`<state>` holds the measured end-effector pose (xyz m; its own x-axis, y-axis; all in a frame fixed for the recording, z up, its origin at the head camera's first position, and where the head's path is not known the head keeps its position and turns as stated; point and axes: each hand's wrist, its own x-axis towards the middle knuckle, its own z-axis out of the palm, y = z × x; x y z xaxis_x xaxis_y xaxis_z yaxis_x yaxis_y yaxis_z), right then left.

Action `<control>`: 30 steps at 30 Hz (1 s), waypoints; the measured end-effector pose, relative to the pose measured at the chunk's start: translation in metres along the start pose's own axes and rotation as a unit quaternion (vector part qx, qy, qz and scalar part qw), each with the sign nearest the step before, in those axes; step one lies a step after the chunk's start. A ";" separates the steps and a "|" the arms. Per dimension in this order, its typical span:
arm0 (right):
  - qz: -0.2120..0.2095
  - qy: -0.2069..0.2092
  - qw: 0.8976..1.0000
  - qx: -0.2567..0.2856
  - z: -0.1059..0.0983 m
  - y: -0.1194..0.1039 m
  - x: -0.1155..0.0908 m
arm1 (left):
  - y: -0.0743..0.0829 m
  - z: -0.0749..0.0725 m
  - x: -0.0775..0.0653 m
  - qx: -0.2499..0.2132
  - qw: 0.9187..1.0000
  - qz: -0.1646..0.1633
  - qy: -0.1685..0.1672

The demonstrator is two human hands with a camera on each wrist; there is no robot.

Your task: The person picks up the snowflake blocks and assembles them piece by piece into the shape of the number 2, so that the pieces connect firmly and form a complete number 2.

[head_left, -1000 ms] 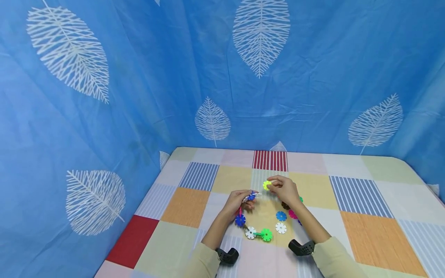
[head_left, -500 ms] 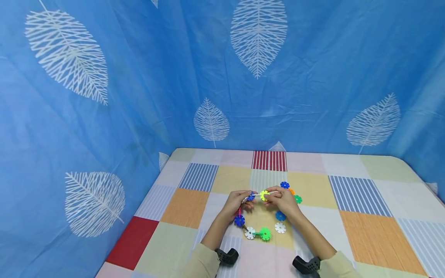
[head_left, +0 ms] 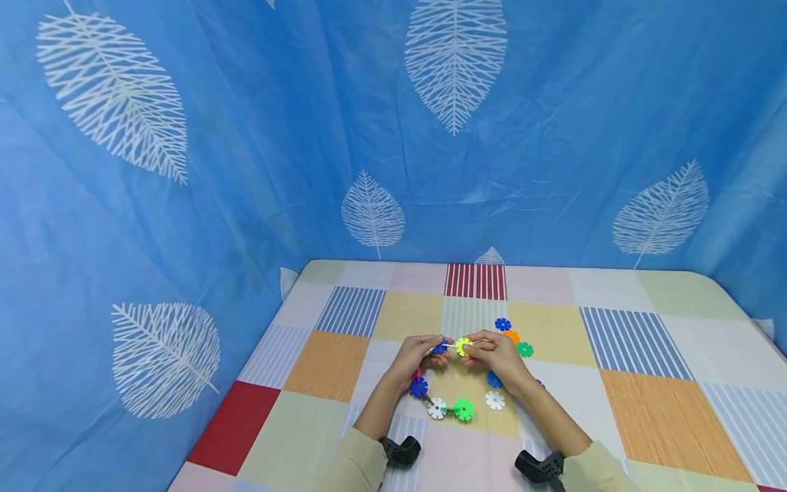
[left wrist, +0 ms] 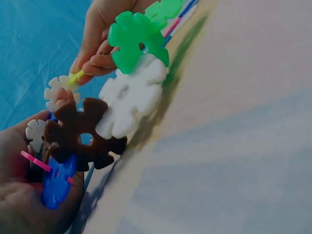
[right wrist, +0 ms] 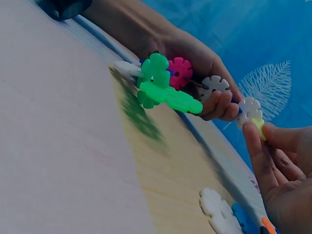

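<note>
Disc chain (head_left: 419, 387) is over the middle of the desk (head_left: 676, 424), far end up between both hands, near end curving back toward the person. Left hand (head_left: 419, 357): grip curled on the chain, thumb pinching at a blue disc (head_left: 440, 347). Right hand (head_left: 496, 357), just right of it: thumb and finger pinching a yellow disc (head_left: 464, 346). Yellow meets the edge of a white end disc (right wrist: 250, 111) on the chain; can't tell how deep the slots sit

Rest of chain runs near from the left hand: pink disc (head_left: 419, 372), dark-blue disc (left wrist: 57, 187) with pink through its slots, brown disc (left wrist: 68, 129), white middle disc (left wrist: 144, 85), then an upright green disc (left wrist: 127, 39) and a second green disc (head_left: 464, 410) at the near end. Near end casts a shadow; can't tell if it touches the desk

Loose pieces on the desk: white loose disc (head_left: 494, 400) right of the chain's green end, light-blue disc (head_left: 494, 380) just beyond it. Farther off, past the right hand, a slanting row close together: far blue disc (head_left: 503, 324), orange disc (head_left: 512, 336), far green disc (head_left: 525, 350). Blue leaf-print curtain (head_left: 277, 171) hangs along the far and left sides
</note>
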<state>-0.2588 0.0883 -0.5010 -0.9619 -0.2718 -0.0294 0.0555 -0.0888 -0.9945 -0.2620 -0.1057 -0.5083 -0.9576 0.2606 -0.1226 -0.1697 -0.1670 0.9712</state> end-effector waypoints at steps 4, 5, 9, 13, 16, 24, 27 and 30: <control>-0.003 0.021 1.000 0.022 0.006 0.000 0.000 | 0.000 -0.002 0.001 0.000 1.000 0.000 0.001; -0.002 0.027 0.999 0.027 0.008 0.000 0.000 | 0.000 -0.002 0.002 -0.001 1.000 0.000 0.000; -0.003 0.038 0.999 0.024 0.009 -0.001 -0.002 | 0.001 -0.001 0.002 -0.001 1.000 -0.005 -0.004; -0.043 -0.010 0.997 -0.060 -0.003 -0.007 -0.001 | -0.001 0.001 0.002 -0.001 1.000 -0.006 -0.005; -0.099 -0.001 0.975 -0.199 -0.025 -0.015 0.000 | -0.002 0.001 0.003 -0.013 1.000 -0.007 -0.004; -0.030 0.083 0.881 -0.465 -0.088 -0.027 -0.017 | -0.001 0.002 0.004 -0.037 0.999 -0.009 -0.005; -0.011 0.056 0.883 -0.465 -0.095 -0.025 -0.020 | -0.002 0.002 0.003 -0.033 0.999 -0.002 0.003; -0.013 0.055 0.885 -0.462 -0.096 -0.023 -0.019 | -0.003 0.002 0.004 -0.034 0.999 -0.002 0.000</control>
<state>-0.2673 0.1879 -0.4869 -0.9826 -0.1826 0.0350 -0.1609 0.7411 -0.6518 -0.2646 -0.1023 -0.5116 -0.9571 0.2609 -0.1257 -0.1881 -0.2298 0.9549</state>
